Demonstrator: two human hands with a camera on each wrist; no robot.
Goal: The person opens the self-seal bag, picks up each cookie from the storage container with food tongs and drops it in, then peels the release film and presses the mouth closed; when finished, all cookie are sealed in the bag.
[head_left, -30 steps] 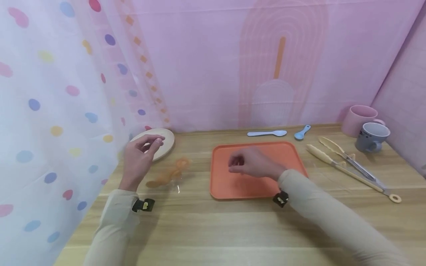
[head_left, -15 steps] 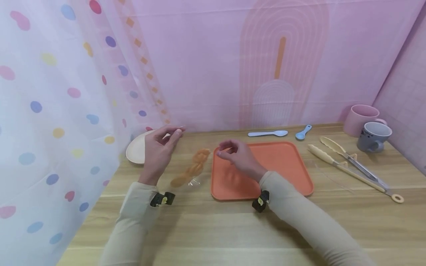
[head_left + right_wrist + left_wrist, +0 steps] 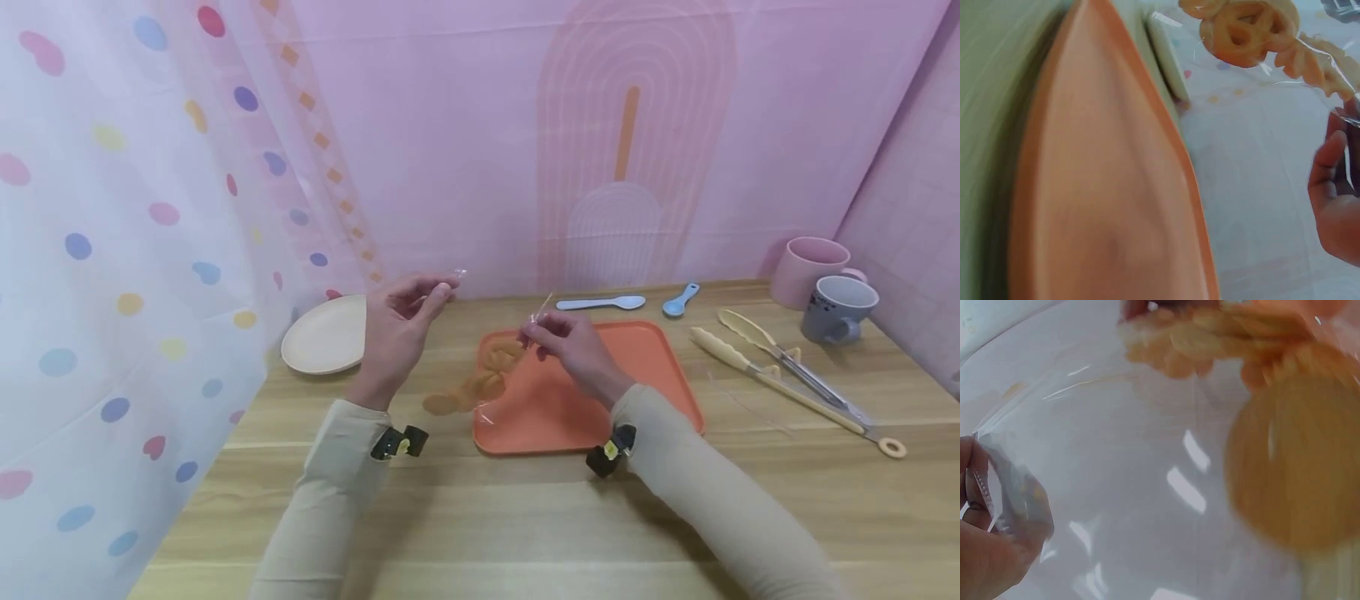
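Observation:
A clear plastic bag (image 3: 486,417) with several golden-brown biscuits (image 3: 491,379) in it hangs between my two hands. My left hand (image 3: 396,346) pinches one upper corner of the bag, with a bit of plastic standing past the fingertips. At the other side my right hand (image 3: 573,343) pinches its edge, and crinkled film pokes up above the fingers. The biscuits overlap the left part of the orange tray (image 3: 592,408) in the head view. A round biscuit (image 3: 1297,462) looms close in the left wrist view. One with pretzel-like holes (image 3: 1250,31) shows in the right wrist view.
A cream plate (image 3: 318,337) lies behind my left hand. Behind the tray are a long pale blue spoon (image 3: 600,303) and a small blue measuring spoon (image 3: 680,300). To the right lie tongs (image 3: 795,383), near a pink mug (image 3: 806,271) and a grey mug (image 3: 838,310).
My left hand and the bag have moved right, bringing the biscuits from beside the tray to over its left side. My right hand has come to the bag and pinched its edge.

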